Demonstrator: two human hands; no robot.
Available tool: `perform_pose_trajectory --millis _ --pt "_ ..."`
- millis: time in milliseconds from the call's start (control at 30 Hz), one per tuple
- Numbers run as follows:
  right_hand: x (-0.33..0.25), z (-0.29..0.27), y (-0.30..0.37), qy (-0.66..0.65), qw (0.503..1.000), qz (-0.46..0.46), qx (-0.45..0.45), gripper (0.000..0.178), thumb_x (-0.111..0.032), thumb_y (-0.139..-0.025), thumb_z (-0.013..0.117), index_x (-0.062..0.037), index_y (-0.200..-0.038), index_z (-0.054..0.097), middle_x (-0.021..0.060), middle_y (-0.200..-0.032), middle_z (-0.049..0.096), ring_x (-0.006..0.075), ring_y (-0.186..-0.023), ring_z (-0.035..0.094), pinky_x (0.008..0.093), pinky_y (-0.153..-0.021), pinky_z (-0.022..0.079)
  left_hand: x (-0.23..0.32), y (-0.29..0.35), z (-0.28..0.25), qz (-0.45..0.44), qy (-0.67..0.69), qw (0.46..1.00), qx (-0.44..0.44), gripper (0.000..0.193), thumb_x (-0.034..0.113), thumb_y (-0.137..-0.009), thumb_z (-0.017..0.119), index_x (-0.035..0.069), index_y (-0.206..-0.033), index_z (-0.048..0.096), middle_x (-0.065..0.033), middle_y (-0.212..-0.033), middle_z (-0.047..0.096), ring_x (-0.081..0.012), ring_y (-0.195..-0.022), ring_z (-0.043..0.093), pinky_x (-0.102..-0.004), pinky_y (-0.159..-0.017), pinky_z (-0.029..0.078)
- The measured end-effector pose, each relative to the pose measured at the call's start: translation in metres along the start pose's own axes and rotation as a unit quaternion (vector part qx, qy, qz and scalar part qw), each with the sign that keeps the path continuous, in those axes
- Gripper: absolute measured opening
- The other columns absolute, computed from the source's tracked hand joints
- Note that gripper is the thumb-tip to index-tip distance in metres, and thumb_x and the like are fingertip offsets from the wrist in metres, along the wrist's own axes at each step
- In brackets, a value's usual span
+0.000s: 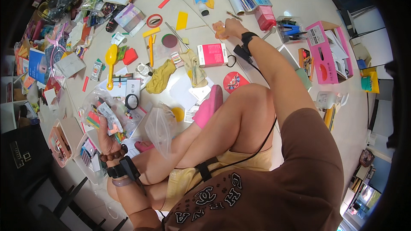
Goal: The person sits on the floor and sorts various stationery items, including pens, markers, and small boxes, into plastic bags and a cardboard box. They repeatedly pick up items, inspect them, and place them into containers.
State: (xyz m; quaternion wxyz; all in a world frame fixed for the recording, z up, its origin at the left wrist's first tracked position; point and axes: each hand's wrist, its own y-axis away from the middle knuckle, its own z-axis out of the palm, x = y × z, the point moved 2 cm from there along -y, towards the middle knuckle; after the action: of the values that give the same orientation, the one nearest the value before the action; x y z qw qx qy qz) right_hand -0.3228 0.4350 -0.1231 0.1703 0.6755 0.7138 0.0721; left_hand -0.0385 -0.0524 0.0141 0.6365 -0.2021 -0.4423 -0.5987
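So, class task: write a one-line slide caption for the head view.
Seated on a cluttered floor, left hand holds a clear bag of small items; right hand grasps an orange figure.

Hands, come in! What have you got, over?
Left hand grips clear bag of small items. Right hand stretched out, pinching small orange figure. Pink box beside right wrist.

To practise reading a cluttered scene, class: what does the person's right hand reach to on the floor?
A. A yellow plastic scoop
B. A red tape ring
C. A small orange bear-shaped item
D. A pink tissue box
C: the right hand, arm stretched forward, closes its fingers on the small orange bear-shaped item, while the left hand holds a clear bag of small items.
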Motion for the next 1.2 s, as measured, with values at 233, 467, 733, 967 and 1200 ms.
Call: perform_pose_trajectory --millis 233,467,733,967,1200 --pt "-0.001 -0.013 0.054 -0.252 0.963 -0.012 0.096 0.044 -0.017 -0.071 0.075 0.0045 -0.103 0.053 0.0122 -0.09 0.062 0.0159 -0.079 0.062 0.0263 -0.061 0.051 0.002 0.004 0.004 -0.024 0.029 0.999 0.001 0.041 0.021 -0.09 0.057 0.004 -0.127 0.046 -0.0112 -0.114 0.06 -0.0202 -0.1 0.061 -0.0326 -0.086 0.052" --pt "-0.07 -0.11 0.167 -0.713 0.696 -0.086 -0.001 0.041 -0.005 -0.087 0.054 0.0078 -0.125 0.043 0.015 -0.113 0.058 0.0169 -0.095 0.062 0.0216 -0.074 0.055 0.002 0.005 0.009 -0.038 0.042 0.998 -0.028 0.04 0.021 -0.09 0.058 0.002 -0.124 0.048 -0.0122 -0.111 0.062 -0.0197 -0.093 0.064 -0.033 -0.079 0.056" --pt "-0.19 -0.158 0.292 -0.726 0.669 -0.154 0.05 0.032 -0.007 -0.09 0.053 0.0085 -0.118 0.049 0.0141 -0.098 0.064 0.019 -0.082 0.067 0.0208 -0.067 0.055 0.001 0.003 0.001 -0.015 0.033 0.999 -0.014 0.04 0.017 -0.086 0.064 0.002 -0.12 0.05 -0.0113 -0.109 0.062 -0.0216 -0.095 0.063 -0.036 -0.082 0.054" --pt "-0.233 -0.169 0.357 -0.703 0.68 -0.18 0.105 0.021 -0.011 -0.087 0.059 0.0031 -0.103 0.056 0.014 -0.091 0.066 0.0189 -0.071 0.068 0.0214 -0.057 0.055 0.008 0.009 0.009 -0.014 0.046 0.997 -0.054 0.041 0.02 -0.086 0.064 0.0 -0.119 0.05 -0.011 -0.106 0.062 -0.0195 -0.092 0.063 -0.0333 -0.079 0.055" --pt "-0.238 -0.164 0.39 -0.696 0.684 -0.167 0.141 0.014 -0.01 -0.086 0.061 -0.0001 -0.09 0.052 0.0155 -0.08 0.066 0.0183 -0.067 0.067 0.0222 -0.055 0.054 0.01 0.015 0.013 0.006 0.064 0.996 -0.058 0.04 0.021 -0.086 0.064 0.0 -0.117 0.051 -0.0103 -0.104 0.063 -0.0187 -0.088 0.064 -0.0315 -0.075 0.056"
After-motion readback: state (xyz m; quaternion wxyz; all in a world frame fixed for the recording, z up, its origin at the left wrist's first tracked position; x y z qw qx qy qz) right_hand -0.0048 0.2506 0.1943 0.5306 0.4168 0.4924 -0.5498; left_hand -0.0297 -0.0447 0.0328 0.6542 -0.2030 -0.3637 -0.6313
